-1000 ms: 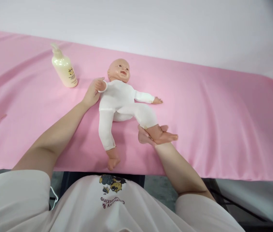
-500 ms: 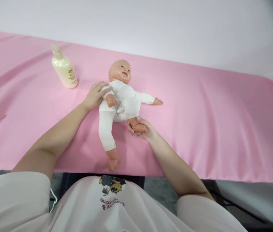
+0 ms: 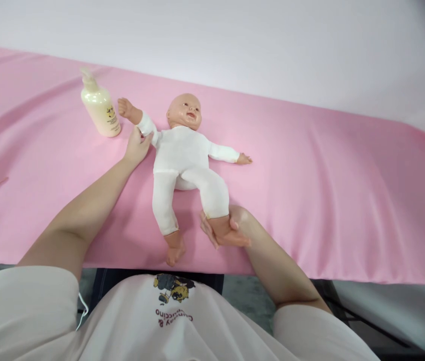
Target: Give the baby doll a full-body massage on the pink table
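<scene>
A baby doll [image 3: 182,150] with a bare head and a white cloth body lies face up on the pink cloth. My left hand [image 3: 138,146] is closed on the doll's white-sleeved arm at the left, which stretches up and outward. My right hand [image 3: 222,228] is wrapped round the ankle of the doll's right-side leg, with the foot pointing right. The other leg [image 3: 165,205] rests on the cloth, its foot near the front edge. The doll's other arm [image 3: 223,152] lies stretched out to the right.
A cream pump bottle [image 3: 101,111] with a cartoon label stands at the left, close to the doll's raised fist. The pink cloth [image 3: 329,200] covers the table, with a white surface [image 3: 253,45] behind.
The doll's left-side arm has swung from its chest up and outward, with my left hand now gripping it. The bent leg has straightened toward me, my right hand moving down with it.
</scene>
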The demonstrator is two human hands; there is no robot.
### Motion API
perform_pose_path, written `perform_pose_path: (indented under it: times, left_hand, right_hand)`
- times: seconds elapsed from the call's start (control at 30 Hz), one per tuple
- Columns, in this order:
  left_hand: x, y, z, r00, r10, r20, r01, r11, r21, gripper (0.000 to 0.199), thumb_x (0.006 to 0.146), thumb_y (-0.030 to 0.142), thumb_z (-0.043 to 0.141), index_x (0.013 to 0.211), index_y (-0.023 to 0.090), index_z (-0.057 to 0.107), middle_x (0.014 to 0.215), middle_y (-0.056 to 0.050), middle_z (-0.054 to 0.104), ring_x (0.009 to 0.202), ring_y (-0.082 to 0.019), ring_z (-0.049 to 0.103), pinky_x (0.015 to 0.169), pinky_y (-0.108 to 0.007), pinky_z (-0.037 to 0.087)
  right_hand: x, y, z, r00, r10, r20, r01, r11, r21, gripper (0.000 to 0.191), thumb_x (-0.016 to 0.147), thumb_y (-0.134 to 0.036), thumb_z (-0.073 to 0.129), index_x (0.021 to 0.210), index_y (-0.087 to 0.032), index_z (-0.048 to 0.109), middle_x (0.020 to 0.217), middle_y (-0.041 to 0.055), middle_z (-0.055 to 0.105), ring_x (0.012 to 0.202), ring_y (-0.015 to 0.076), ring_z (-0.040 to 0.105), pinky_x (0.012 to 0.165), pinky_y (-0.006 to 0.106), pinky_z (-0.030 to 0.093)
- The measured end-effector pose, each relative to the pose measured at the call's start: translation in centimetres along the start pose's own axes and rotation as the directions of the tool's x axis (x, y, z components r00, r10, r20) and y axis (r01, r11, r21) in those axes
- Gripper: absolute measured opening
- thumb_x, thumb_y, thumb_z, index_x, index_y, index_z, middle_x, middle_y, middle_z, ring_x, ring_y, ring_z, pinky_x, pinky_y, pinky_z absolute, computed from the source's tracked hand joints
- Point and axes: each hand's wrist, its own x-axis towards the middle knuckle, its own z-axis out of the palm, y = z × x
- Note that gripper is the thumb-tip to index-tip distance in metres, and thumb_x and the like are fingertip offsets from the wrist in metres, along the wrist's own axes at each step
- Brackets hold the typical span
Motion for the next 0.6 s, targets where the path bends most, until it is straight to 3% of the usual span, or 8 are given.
perform_pose_path:
  times: [0.17, 0.23, 0.37, 0.43, 0.5, 0.6]
  left_hand:
    - [0.3, -0.4, -0.1, 0.996, -0.075, -0.048, 0.070, 0.993, -0.097, 0.078, 0.085, 0.090, 0.054, 0.125, 0.023, 0.053, 0.110, -0.010, 0.068, 0.110, -0.028, 0.071, 0.105, -0.053, 0.057]
    - [0.4, -0.3, -0.1, 0.995, -0.087, -0.051, 0.081, 0.991, -0.111, 0.080, 0.084, 0.090, 0.055, 0.126, 0.023, 0.053, 0.111, -0.011, 0.067, 0.114, -0.029, 0.069, 0.109, -0.054, 0.055]
    - [0.5, -0.7, 0.0, 0.992, -0.112, -0.063, 0.102, 0.985, -0.141, 0.083, 0.082, 0.091, 0.056, 0.129, 0.023, 0.052, 0.119, -0.013, 0.066, 0.118, -0.029, 0.067, 0.112, -0.053, 0.052]
    - [0.6, -1.1, 0.1, 0.989, -0.132, -0.065, 0.122, 0.982, -0.145, 0.085, 0.082, 0.092, 0.056, 0.130, 0.022, 0.051, 0.123, -0.015, 0.066, 0.120, -0.030, 0.066, 0.112, -0.053, 0.052]
    - [0.6, -1.5, 0.1, 0.988, -0.146, -0.058, 0.136, 0.979, -0.151, 0.086, 0.082, 0.092, 0.056, 0.131, 0.021, 0.051, 0.124, -0.016, 0.066, 0.121, -0.031, 0.066, 0.112, -0.053, 0.052]
    - [0.6, -1.7, 0.2, 0.990, -0.135, -0.045, 0.126, 0.977, -0.170, 0.081, 0.086, 0.089, 0.054, 0.133, 0.022, 0.051, 0.127, -0.015, 0.066, 0.126, -0.030, 0.065, 0.115, -0.053, 0.051]
  right_hand:
    - [0.3, 0.0, -0.5, 0.979, 0.052, 0.200, -0.023, 0.989, -0.146, 0.050, 0.079, -0.037, 0.093, 0.112, -0.009, 0.066, 0.106, 0.0156, 0.081, 0.093, 0.0246, 0.080, 0.089, 0.034, 0.061]
    - [0.2, 0.1, -0.6, 0.980, 0.108, 0.166, -0.078, 0.981, -0.178, 0.054, 0.075, -0.038, 0.096, 0.109, -0.008, 0.067, 0.104, 0.0155, 0.081, 0.095, 0.0250, 0.080, 0.093, 0.033, 0.061]
    - [-0.1, 0.1, -0.6, 0.955, 0.295, -0.014, -0.290, 0.929, -0.229, 0.061, 0.076, -0.043, 0.096, 0.111, -0.001, 0.070, 0.109, 0.0189, 0.080, 0.102, 0.0258, 0.079, 0.087, 0.028, 0.062]
    - [-0.2, 0.2, -0.7, 0.941, 0.339, -0.008, -0.330, 0.910, -0.251, 0.063, 0.073, -0.044, 0.097, 0.110, -0.001, 0.071, 0.109, 0.0193, 0.080, 0.101, 0.0254, 0.079, 0.087, 0.027, 0.063]
    - [-0.2, 0.4, -0.9, 0.945, 0.318, 0.071, -0.293, 0.925, -0.244, 0.063, 0.070, -0.041, 0.100, 0.109, -0.004, 0.068, 0.107, 0.0179, 0.080, 0.102, 0.0259, 0.079, 0.086, 0.028, 0.063]
    - [0.2, 0.6, -1.1, 0.962, 0.173, 0.213, -0.134, 0.973, -0.187, 0.062, 0.069, -0.027, 0.101, 0.114, -0.009, 0.062, 0.109, 0.0158, 0.080, 0.108, 0.0266, 0.078, 0.088, 0.032, 0.063]
